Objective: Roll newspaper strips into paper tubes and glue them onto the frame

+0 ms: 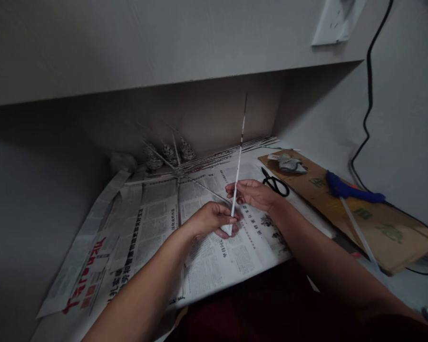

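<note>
My left hand (214,220) pinches the folded lower end of a thin rolled-newspaper stick (239,164), just above the newspaper sheets. My right hand (251,192) has its fingers closed around the same stick a little higher up. The stick stands nearly upright, white below and darker toward its thin tip. Another thin paper stick (209,190) slants from behind my left hand toward a spread of crossing paper sticks; whether my hand touches it I cannot tell. The fingertips of my left hand are partly hidden.
Newspaper sheets (157,213) cover the table. A bundle of paper sticks (221,156) and small woven pieces (187,149) lie at the back. Black-handled scissors (280,185), cardboard (371,228), a cloth (291,164) and a blue glue gun (353,190) with a cord are at right.
</note>
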{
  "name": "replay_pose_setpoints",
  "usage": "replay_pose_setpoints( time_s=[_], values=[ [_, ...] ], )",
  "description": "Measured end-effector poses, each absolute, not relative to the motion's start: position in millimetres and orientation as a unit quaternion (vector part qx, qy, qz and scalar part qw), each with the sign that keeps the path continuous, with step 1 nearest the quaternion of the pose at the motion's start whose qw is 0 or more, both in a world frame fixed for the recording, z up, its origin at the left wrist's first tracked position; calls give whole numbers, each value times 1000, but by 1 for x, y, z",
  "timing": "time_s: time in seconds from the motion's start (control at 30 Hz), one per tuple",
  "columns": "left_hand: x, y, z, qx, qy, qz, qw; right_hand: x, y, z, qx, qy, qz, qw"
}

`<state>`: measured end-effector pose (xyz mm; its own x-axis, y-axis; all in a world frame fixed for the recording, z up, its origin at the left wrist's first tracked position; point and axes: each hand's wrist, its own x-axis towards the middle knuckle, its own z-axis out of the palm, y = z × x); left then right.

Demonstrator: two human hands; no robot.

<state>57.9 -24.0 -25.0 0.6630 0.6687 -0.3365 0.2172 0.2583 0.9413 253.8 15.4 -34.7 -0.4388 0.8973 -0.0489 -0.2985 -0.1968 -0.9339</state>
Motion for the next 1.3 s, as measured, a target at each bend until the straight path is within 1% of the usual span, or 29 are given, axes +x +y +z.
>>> replay_pose_setpoints(
  time_s=[0.17, 0.3, 0.37, 0.43, 0.5, 0.63, 0.8, 1.03, 1.13, 1.3],
  values=[
    [57, -22, -27, 590, 380, 156, 695, 254, 17, -36, -348, -443, 678, 473],
    [57, -22, -26, 591, 387, 156, 690, 254, 16, -35, -319, -479, 695, 432],
    [57, -22, -25, 591, 393, 153, 688, 252, 17, -36, -344, -480, 676, 441],
    [57, -21, -26, 592, 394, 150, 687, 251, 17, -36, -382, -470, 643, 468],
    [57, -21, -26, 594, 393, 151, 686, 251, 17, -36, -388, -473, 634, 473],
    [55, -19, -27, 595, 400, 162, 679, 252, 16, -36, -338, -500, 672, 430],
    [52, -17, -28, 592, 393, 163, 685, 252, 20, -40, -380, -462, 640, 481],
    [52, -17, -24, 592, 380, 140, 697, 255, 17, -38, -326, -508, 681, 415],
    [51, -17, -21, 578, 395, 172, 693, 255, 15, -34, -330, -507, 680, 415],
    [47, -12, -19, 549, 438, 275, 657, 251, 13, -34, -348, -534, 659, 400]
  ],
)
